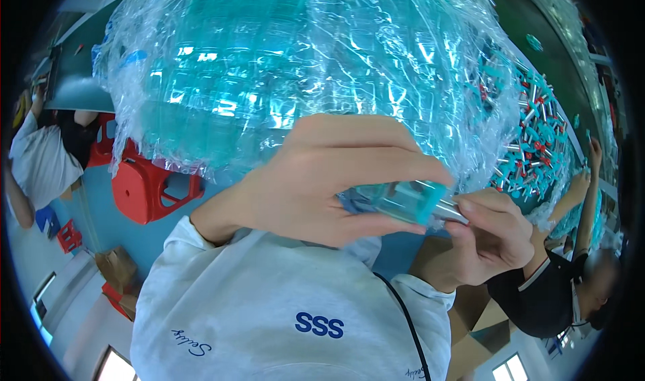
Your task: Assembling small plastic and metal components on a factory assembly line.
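In my left hand, the fingers and thumb are closed around a clear teal plastic bottle with a squarish body. Its end toward my right hand shows; the other end is hidden by my palm and fingers. My right hand pinches a slim silver tube-like part between thumb and fingertips. That part meets the bottle's right end; whether it sits inside or just touches, I cannot tell. Beyond my hands lies a large bundle of similar teal bottles wrapped in clear plastic film.
Right of the bundle is a heap of small teal, silver and red parts. A co-worker reaches in at the right; another person is at far left. Red stools and cardboard boxes stand on the floor.
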### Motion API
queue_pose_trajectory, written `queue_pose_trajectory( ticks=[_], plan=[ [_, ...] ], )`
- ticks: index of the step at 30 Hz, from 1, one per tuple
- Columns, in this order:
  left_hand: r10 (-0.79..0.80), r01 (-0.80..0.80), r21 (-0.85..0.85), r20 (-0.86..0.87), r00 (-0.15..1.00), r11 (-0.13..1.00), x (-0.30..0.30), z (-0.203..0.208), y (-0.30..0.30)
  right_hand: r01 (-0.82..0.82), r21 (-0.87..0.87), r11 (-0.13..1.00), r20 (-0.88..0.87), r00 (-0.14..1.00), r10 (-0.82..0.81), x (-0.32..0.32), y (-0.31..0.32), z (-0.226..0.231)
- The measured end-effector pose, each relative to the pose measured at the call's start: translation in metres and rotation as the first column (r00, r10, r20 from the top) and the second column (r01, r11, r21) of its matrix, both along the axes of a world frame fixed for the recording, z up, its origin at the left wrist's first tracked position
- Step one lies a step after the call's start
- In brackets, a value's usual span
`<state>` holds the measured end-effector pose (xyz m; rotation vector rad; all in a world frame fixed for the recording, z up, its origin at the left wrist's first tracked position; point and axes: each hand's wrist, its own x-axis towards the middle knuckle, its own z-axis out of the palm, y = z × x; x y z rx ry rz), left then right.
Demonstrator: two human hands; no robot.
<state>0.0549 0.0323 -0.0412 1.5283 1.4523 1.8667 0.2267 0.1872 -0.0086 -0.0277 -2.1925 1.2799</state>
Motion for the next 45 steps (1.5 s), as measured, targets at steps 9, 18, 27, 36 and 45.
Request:
queue_pose_trajectory(
  ticks=[9,18,27,36,45],
  plan=[
    [0.014,-0.014,0.015,-0.012,1.0,1.0,-0.001,-0.003,-0.003,-0.013,-0.006,1.0,0.037,0.999,0.013,-0.007,0.001,0.005],
    [0.013,-0.013,0.012,0.018,1.0,1.0,-0.001,-0.003,-0.003,-0.233,0.023,0.972,0.189,0.956,0.225,-0.002,0.013,0.012],
    [-0.002,-0.001,0.064,0.038,0.999,0.998,-0.002,-0.003,0.0,-0.068,-0.084,0.994,-0.04,0.997,0.065,-0.012,0.003,-0.002],
    [0.005,-0.004,0.08,-0.014,1.0,0.997,-0.002,-0.006,-0.001,-0.165,0.04,0.985,0.015,0.986,0.165,-0.013,0.007,0.006],
    [0.026,-0.022,0.071,-0.044,0.999,0.997,-0.001,-0.008,-0.002,-0.308,0.07,0.949,0.213,0.934,0.287,-0.005,0.015,0.013]
  ],
)
